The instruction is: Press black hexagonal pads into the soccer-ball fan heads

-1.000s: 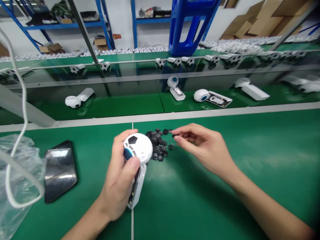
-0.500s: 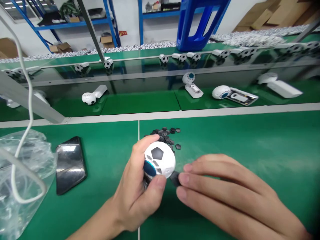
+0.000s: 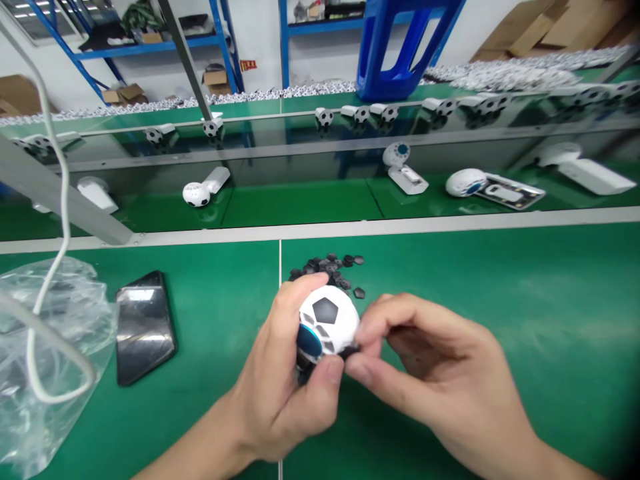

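Observation:
My left hand [image 3: 295,373] is wrapped round a white soccer-ball-shaped housing [image 3: 345,317], which has a black pentagon on top and a blue-rimmed dark disc on its left side. Between the thumb and forefinger of my right hand [image 3: 425,360] is a small black pentagon piece [image 3: 350,350], held against the lower right side of the ball. Fingers partly cover that piece, so I cannot tell whether it sits in a recess. Just behind the ball, several loose black pentagon pieces [image 3: 330,265] lie in a pile on the green table [image 3: 500,300].
Left of my hands lie a black phone [image 3: 145,330] and a clear plastic bag [image 3: 55,340], crossed by a white cable [image 3: 65,200]. Beyond the pale table edge, more ball-shaped units [image 3: 197,194] rest on a green surface. A blue stool [image 3: 385,87] stands farther back.
My right hand has turned and its fingers have curled in, bringing the black pentagon piece up against the ball. The ball and my left hand appear slightly farther right in view.

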Available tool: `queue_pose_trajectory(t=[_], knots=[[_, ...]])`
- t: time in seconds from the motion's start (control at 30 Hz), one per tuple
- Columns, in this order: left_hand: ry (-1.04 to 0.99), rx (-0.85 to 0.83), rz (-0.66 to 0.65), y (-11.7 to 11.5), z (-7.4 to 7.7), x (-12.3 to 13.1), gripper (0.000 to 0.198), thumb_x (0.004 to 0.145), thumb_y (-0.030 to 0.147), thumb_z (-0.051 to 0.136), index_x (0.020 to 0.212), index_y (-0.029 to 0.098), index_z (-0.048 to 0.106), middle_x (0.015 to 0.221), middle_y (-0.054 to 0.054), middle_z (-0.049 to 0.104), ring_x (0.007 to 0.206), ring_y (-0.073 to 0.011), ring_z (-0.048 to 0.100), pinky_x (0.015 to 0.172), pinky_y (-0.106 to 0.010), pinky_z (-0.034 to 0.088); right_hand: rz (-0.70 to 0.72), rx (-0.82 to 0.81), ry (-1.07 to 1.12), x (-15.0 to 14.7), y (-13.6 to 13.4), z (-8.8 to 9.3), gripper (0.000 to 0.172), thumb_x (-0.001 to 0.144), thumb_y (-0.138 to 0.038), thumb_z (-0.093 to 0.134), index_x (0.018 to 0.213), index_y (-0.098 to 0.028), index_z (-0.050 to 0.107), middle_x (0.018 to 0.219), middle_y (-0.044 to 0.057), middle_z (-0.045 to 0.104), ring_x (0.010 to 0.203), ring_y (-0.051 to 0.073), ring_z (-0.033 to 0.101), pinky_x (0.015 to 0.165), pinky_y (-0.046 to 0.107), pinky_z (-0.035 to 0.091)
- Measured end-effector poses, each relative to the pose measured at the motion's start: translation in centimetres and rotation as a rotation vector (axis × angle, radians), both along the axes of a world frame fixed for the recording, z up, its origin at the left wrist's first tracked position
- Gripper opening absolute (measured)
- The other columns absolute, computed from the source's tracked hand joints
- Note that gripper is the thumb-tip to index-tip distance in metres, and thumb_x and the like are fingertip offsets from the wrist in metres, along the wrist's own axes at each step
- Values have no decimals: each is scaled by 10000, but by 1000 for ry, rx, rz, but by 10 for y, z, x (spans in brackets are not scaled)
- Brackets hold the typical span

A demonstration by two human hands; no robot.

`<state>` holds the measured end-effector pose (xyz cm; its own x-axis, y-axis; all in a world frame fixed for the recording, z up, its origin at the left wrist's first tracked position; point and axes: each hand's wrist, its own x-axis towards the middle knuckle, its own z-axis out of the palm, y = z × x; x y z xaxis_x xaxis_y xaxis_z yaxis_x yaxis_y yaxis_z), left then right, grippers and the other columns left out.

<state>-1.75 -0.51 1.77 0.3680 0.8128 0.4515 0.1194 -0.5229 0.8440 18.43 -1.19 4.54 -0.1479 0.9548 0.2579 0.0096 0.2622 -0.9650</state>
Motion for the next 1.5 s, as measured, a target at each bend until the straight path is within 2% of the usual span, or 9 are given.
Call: queue_pose_trajectory(t=[0.17, 0.3, 0.7, 0.9, 1.07, 1.17, 1.3, 1.4, 1.5], knots=[[-18, 13, 6, 0, 5, 7, 486, 1114, 401, 551, 1582, 367, 427, 1317, -72, 632, 1098, -274, 694, 972, -425, 582, 141, -190, 120, 0, -3, -10, 655, 835, -290, 991, 1405, -450, 709, 1345, -8, 758, 1167, 173, 763, 1003, 246, 660], [-1, -41, -26, -1, 4, 7, 443, 1136, 425, 510, 1566, 368, 424, 1218, -47, 620, 1029, -240, 654, 915, -392, 561, 247, -376, 232, -2, -2, -11, 637, 871, -357, 975, 1449, -459, 728, 1455, 3, 764, 1382, 226, 717, 1085, 279, 636], [-52, -57, -18, -6, 11, 13, 507, 1099, 572, 565, 1536, 327, 483, 1183, -68, 657, 950, -254, 667, 830, -405, 573, 250, -314, 208, -3, 3, 8, 437, 915, -312, 925, 1317, -447, 823, 1132, -33, 851, 1012, 174, 820, 893, 231, 691], [-17, 20, 96, -12, 2, 15, 592, 1003, 462, 761, 1533, 365, 515, 1133, -43, 663, 911, -233, 660, 796, -363, 577, 180, -145, 133, -10, -9, 0, 522, 956, -233, 867, 1393, -505, 779, 1220, -64, 847, 1053, 173, 799, 1004, 274, 657], [-29, -344, -36, -3, 5, 5, 517, 1012, 395, 779, 1484, 436, 573, 1252, -41, 688, 987, -241, 699, 821, -344, 615, 222, -279, 149, 5, 14, -9, 479, 963, -408, 868, 1428, -342, 774, 1359, 47, 818, 1162, 241, 806, 1043, 387, 670], [-148, -572, -26, 6, 9, -5, 618, 946, 381, 860, 1495, 409, 576, 1182, -51, 692, 846, -204, 675, 700, -296, 592, 178, -276, -52, 38, 40, -12, 432, 1025, -514, 763, 1387, -280, 783, 1411, 95, 793, 1230, 279, 790, 1051, 445, 668], [-426, -898, 2, 16, 16, -8, 712, 913, 401, 878, 1537, 377, 535, 1041, -35, 713, 815, -198, 687, 697, -300, 591, 24, -27, -640, 74, 66, -25, 245, 999, -420, 761, 1162, -270, 864, 1275, 89, 838, 1126, 292, 799, 966, 437, 666], [-486, -975, -54, 17, 21, -2, 548, 935, 440, 857, 1394, 266, 614, 939, -69, 770, 806, -231, 757, 624, -276, 570, 38, 19, -751, 75, 69, -38, 178, 970, -308, 785, 1120, -266, 871, 1141, 77, 853, 966, 269, 804, 868, 415, 661], [-401, -956, 41, 14, 23, 4, 515, 928, 537, 855, 1267, 217, 635, 915, -108, 812, 827, -289, 816, 603, -297, 588, 35, 68, -816, 65, 67, -48, 172, 982, -207, 754, 1114, -237, 860, 1098, 87, 833, 930, 264, 804, 828, 401, 650]])
